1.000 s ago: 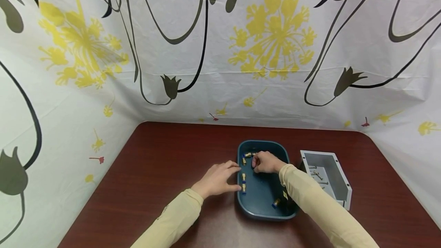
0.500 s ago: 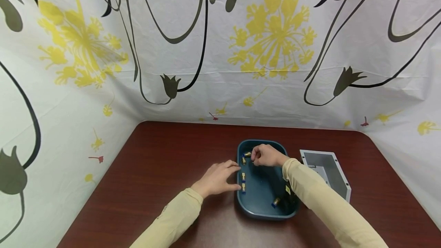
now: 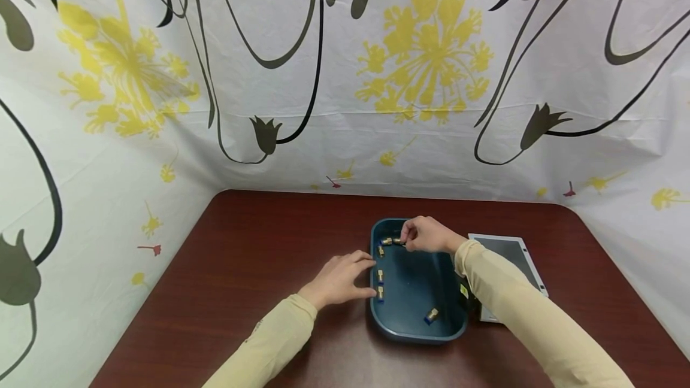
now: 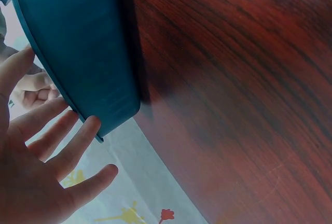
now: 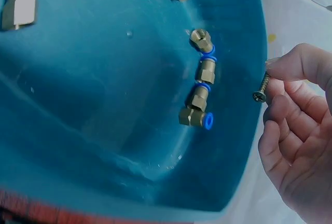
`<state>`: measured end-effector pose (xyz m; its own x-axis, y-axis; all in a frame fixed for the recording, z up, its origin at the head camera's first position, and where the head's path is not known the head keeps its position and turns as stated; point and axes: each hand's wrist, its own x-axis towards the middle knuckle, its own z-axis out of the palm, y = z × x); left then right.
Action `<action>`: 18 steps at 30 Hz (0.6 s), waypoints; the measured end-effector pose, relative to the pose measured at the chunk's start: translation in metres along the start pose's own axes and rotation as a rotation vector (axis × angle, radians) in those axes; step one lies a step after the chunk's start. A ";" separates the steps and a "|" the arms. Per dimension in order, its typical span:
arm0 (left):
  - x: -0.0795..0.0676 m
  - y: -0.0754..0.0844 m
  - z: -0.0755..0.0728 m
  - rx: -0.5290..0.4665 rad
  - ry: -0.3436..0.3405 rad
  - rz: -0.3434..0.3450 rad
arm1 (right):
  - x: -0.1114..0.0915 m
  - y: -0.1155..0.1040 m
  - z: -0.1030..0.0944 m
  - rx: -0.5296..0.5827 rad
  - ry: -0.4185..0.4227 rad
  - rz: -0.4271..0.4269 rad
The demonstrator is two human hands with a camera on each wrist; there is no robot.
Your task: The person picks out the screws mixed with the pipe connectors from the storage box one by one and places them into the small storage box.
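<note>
A screw with a cross-slotted head is pinched between the thumb and fingers of my right hand, over the far end of the blue-green tray. Several brass fittings with blue collars lie in that tray, some in a short line at its far left corner, such as the fitting in the right wrist view. One fitting lies apart at the near right. My left hand has its fingers spread, the tips right at the tray's left rim.
Right of the tray stands a grey box, partly covered by the right sleeve. Both sit on a dark red-brown wooden table. A white flower-printed cloth hangs behind the table and along its sides.
My right hand has shifted to the far right over the tray, and its sleeve now hides more of the grey box. The left hand stays at the rim.
</note>
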<state>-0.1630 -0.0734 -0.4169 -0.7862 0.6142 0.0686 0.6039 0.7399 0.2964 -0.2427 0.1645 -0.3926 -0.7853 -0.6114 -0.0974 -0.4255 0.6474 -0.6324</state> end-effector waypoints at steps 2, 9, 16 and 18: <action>0.000 0.000 0.000 0.003 0.002 -0.001 | -0.003 0.000 -0.003 -0.002 0.001 -0.006; -0.001 0.001 0.000 0.013 0.005 -0.002 | -0.015 0.000 -0.012 0.007 0.006 -0.018; -0.002 0.001 0.000 0.015 0.009 0.003 | -0.029 0.004 -0.024 -0.020 0.034 -0.001; -0.001 0.001 0.000 0.017 0.004 0.004 | -0.033 0.006 -0.028 -0.030 0.041 0.016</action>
<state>-0.1611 -0.0734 -0.4165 -0.7845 0.6157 0.0739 0.6089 0.7423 0.2797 -0.2322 0.2013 -0.3716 -0.8096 -0.5822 -0.0750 -0.4258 0.6704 -0.6077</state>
